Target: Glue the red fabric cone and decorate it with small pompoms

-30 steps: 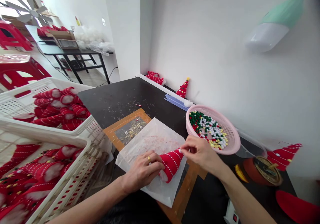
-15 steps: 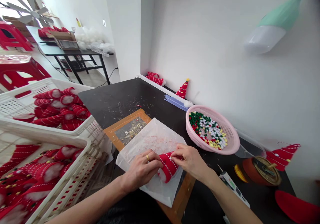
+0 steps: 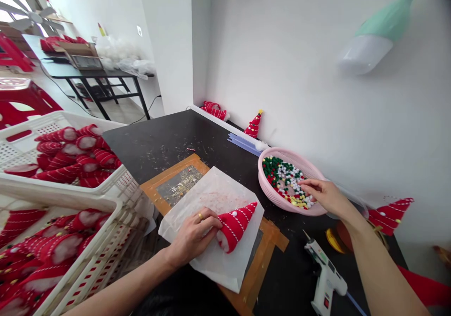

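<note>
A stuffed red felt cone (image 3: 237,226) with white stitched stripes lies on a white sheet (image 3: 216,271). One white pom-pom (image 3: 234,213) sits on its upper side. My left hand (image 3: 197,233), with a ring on one finger, grips the cone near its wide stuffed end. Over the pink basket (image 3: 275,196), my right hand (image 3: 326,196) reaches in from the right, its thumb and fingers apart. Loose green, white, red and yellow pom-poms (image 3: 287,175) lie below and beside the fingertips. Nothing shows between those fingers.
A glue gun (image 3: 327,271) lies right of the sheet, near a yellow ribbon spool (image 3: 334,240). White crates (image 3: 116,212) of red cones stand at left. Decorated cones (image 3: 391,215) sit at right and by the wall. Blue strips (image 3: 246,144) lie behind the basket.
My right hand has left the cone and moved right to the pink basket. The white pom-pom on the cone now shows. My left hand stays on the cone. The view has shifted slightly right.
</note>
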`<state>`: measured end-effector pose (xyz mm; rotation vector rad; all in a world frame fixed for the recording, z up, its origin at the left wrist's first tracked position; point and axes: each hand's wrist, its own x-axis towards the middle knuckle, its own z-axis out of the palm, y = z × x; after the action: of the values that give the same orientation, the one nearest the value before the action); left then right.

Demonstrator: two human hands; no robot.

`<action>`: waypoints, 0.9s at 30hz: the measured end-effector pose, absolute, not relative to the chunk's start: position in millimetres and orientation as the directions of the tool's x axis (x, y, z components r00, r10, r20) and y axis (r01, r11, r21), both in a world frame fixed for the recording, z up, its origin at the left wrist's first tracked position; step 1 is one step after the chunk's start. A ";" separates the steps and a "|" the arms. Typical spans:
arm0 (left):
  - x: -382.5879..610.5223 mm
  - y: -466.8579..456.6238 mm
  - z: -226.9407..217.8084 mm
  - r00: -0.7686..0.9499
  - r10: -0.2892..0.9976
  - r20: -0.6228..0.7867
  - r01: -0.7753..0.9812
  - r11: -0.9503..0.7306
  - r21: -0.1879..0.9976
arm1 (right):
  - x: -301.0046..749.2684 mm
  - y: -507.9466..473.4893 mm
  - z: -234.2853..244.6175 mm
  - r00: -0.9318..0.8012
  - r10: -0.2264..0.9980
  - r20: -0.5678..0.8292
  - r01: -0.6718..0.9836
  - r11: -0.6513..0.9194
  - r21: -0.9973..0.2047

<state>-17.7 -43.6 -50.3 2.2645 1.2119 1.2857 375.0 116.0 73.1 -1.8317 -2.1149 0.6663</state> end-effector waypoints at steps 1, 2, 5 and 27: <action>-17.4 -43.0 -49.8 0.256 0.775 0.577 0.537 -0.611 0.582 | 384.4 123.4 68.8 -0.165 0.977 -0.133 0.879 0.084 -0.469; -16.9 -42.4 -49.0 0.256 0.777 0.574 0.538 -0.608 0.583 | 391.6 129.5 64.7 -0.166 0.973 -0.161 0.894 0.079 -0.441; -15.4 -40.8 -45.6 0.254 0.788 0.561 0.543 -0.596 0.591 | 401.1 142.4 54.6 -0.164 0.962 -0.218 0.941 0.085 -0.329; -15.7 -37.4 -48.0 0.162 0.820 0.549 0.516 -0.544 0.661 | 374.8 162.3 38.1 -0.155 0.934 -0.323 0.972 0.202 0.120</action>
<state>-15.7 -37.4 -48.0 2.1237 1.2796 1.3313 374.8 162.3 38.1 -2.2146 -2.6676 0.2040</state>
